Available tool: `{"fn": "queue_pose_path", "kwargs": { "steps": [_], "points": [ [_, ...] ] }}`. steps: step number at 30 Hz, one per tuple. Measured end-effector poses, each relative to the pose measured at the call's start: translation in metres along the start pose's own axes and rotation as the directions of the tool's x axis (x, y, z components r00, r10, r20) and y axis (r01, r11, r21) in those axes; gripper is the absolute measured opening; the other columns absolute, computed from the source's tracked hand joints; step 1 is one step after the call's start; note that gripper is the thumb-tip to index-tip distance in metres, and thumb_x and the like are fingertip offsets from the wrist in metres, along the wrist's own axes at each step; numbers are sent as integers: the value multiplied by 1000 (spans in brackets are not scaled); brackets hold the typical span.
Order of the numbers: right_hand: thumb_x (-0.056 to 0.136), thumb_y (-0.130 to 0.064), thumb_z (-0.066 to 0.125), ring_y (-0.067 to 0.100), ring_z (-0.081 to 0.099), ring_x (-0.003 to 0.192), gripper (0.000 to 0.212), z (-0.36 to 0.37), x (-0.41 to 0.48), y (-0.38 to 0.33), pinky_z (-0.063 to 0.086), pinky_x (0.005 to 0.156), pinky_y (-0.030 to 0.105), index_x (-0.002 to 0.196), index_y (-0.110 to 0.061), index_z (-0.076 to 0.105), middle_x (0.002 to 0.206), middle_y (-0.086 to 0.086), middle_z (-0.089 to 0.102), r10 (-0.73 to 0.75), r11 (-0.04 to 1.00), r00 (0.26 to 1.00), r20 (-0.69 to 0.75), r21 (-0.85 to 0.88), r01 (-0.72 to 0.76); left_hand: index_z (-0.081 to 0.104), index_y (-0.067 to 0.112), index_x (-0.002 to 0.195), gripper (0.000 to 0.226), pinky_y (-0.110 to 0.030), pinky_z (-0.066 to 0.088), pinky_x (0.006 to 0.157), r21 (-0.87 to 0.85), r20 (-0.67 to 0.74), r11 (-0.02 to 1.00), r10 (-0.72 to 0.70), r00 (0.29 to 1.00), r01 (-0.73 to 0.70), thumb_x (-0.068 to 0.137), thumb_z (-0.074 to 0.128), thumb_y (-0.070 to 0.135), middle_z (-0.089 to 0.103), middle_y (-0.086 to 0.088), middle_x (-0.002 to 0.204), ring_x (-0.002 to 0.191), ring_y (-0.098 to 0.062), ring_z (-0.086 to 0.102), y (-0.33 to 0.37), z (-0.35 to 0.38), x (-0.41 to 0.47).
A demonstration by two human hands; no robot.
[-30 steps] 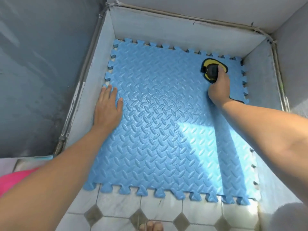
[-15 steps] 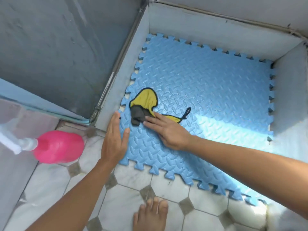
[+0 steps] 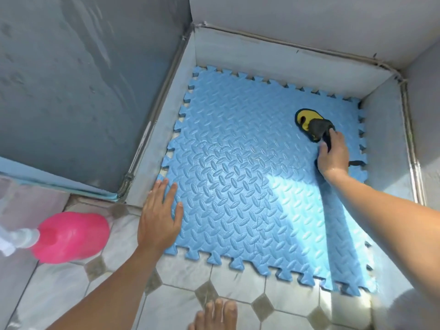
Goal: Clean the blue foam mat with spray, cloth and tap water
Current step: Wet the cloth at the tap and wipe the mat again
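Observation:
A blue foam mat (image 3: pixel 250 186) with a raised tread pattern and jigsaw edges lies flat on the floor in a walled corner. My right hand (image 3: pixel 333 156) presses a yellow and dark grey cloth (image 3: pixel 312 123) onto the mat near its far right corner. Part of the cloth shows beyond my fingers and a dark strip sticks out by my wrist. My left hand (image 3: pixel 159 217) lies flat, fingers spread, on the mat's near left corner. A pink spray bottle (image 3: pixel 71 236) with a clear nozzle rests on its side on the tiles at the left.
Pale walls (image 3: pixel 273 58) close in the mat on the far and right sides, with a low ledge (image 3: pixel 164 139) along the left. A grey panel (image 3: pixel 83 79) stands at the upper left. White floor tiles (image 3: pixel 190 306) with grey diamonds lie in front, with my bare toes (image 3: pixel 216 315) on them.
My right hand has swept the cloth from the mat's near left area across to the far right corner. The left hand stays on the mat's left edge. The view has shifted.

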State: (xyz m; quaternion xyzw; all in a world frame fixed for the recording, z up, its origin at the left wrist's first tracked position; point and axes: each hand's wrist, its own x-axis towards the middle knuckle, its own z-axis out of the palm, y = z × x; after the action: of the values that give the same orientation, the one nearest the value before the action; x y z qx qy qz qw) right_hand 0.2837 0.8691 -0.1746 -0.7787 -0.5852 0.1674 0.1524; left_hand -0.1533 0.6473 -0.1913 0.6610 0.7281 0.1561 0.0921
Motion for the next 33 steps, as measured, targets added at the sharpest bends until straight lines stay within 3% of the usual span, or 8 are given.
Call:
{"fn": "queue_pose_path", "kwargs": {
  "steps": [3,11,16,19,23,25,29,33],
  "points": [
    [106,-38,49,32,15,155,59,11,-3,-16,10,127,41,157,-12,34,166,12,24,-94,993,995,45,-61,97,52,8,147,56,-51,32,120,-1,2,1000,-4,1000,4,98,44,33,42,-13,159,151,-29,32,-1,0,2],
    [103,-23,48,41,26,149,56,56,40,-115,16,125,45,151,3,38,161,23,31,-85,996,996,4,37,85,52,9,147,55,-50,32,120,-13,13,1000,-13,1000,13,97,49,29,41,-12,159,152,-28,30,0,1,2],
    [103,-27,50,36,28,149,56,104,19,-233,16,123,38,153,-3,39,163,17,31,-331,939,937,112,133,316,51,10,148,54,-49,32,120,-22,13,1000,-14,1000,15,97,51,28,40,-11,160,152,-27,29,-1,1,4],
    [100,-10,51,39,35,144,49,130,-43,-268,22,122,41,148,-2,47,159,18,39,-548,835,817,181,180,520,52,9,148,55,-50,34,119,-13,16,1000,-12,1000,13,97,49,29,41,-12,159,151,-28,31,-4,1,1],
    [81,12,52,35,29,150,75,122,-111,-239,10,123,29,153,-5,40,163,12,33,-799,564,493,346,144,813,52,9,148,56,-52,37,117,-8,14,1000,-15,1000,15,97,45,31,42,-13,159,151,-29,32,-5,-2,1],
    [84,10,44,28,28,152,74,100,-95,-204,18,120,28,155,-11,39,164,5,33,-829,492,422,367,119,862,52,9,148,57,-51,36,118,-9,15,1000,-22,1000,22,97,44,33,41,-12,159,151,-29,32,-4,-2,2],
    [93,-24,20,24,27,151,64,54,-20,-126,21,124,40,152,-15,45,162,4,36,-645,749,718,263,30,661,52,10,148,57,-49,33,119,-11,17,1000,-17,1000,17,97,44,33,42,-12,159,150,-29,32,-1,-2,3],
    [94,6,46,38,31,148,58,6,23,-28,20,124,39,151,-5,42,158,21,37,-149,987,988,47,-60,151,51,10,149,56,-50,33,119,-13,26,999,-29,999,29,97,46,32,41,-11,159,151,-29,31,0,-3,2]
  ]
}}
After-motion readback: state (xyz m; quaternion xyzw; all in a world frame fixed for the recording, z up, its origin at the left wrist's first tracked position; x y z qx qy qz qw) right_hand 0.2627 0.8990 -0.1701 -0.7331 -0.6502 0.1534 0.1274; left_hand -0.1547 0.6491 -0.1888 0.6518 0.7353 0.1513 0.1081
